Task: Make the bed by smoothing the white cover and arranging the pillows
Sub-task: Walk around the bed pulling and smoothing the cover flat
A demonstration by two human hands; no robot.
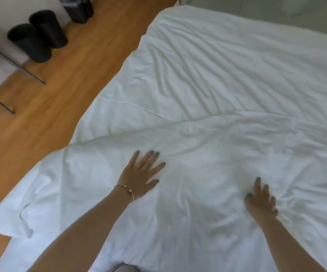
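This is looking like a bedroom. A bed (237,55) draped in a white cover (207,193) is filling most of the view, sitting on a wooden floor (50,114), while black cylindrical bins (39,36) are standing against the wall.

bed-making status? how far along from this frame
Done: the white cover is spread over the bed. In hand: the left hand and right hand press flat on its near part, smoothing. Left: creases cross the far half, a corner hangs bunched toward the wood floor, and no pillows are in view.
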